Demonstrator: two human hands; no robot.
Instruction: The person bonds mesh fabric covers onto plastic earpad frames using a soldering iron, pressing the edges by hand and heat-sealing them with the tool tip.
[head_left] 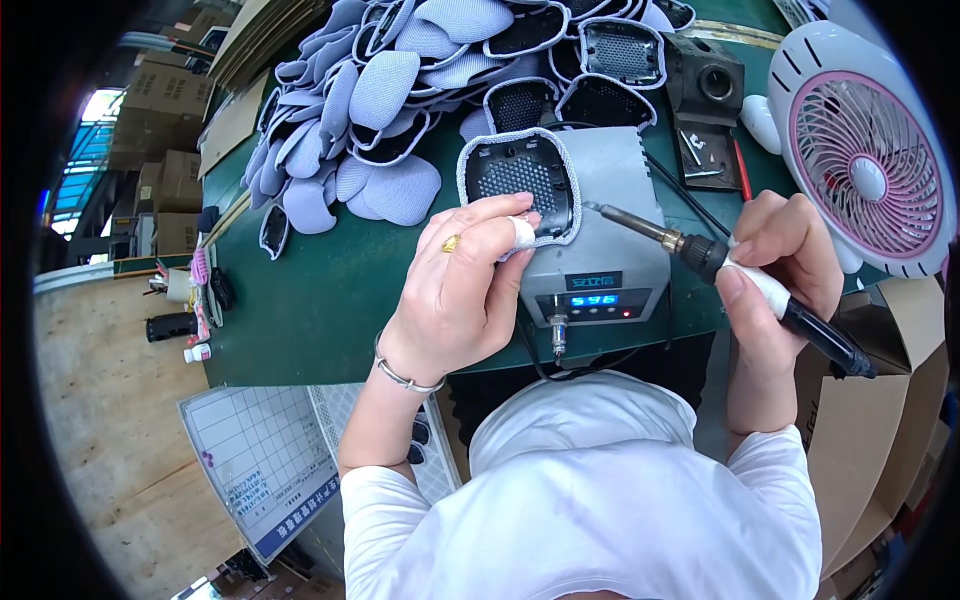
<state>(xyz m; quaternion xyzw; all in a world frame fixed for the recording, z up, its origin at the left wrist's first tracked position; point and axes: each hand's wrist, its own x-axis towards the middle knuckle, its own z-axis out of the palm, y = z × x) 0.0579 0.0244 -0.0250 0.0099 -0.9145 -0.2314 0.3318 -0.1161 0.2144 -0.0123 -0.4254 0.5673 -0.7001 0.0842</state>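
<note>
My left hand, wearing a ring, a bracelet and white tape on a finger, pinches the lower edge of a fabric-edged speaker cover. The cover's black perforated inside faces up, and it lies against the grey soldering station with a lit blue display. In my right hand is a soldering iron with a white-wrapped grip. Its tip points left and sits close to the cover's right edge; whether they touch I cannot tell. Behind the station lies a heap of similar grey covers.
A white and pink fan stands at the right. Beside it are a metal block and a red pen-like tool. An open cardboard box is below right. A whiteboard leans at the lower left of the green table.
</note>
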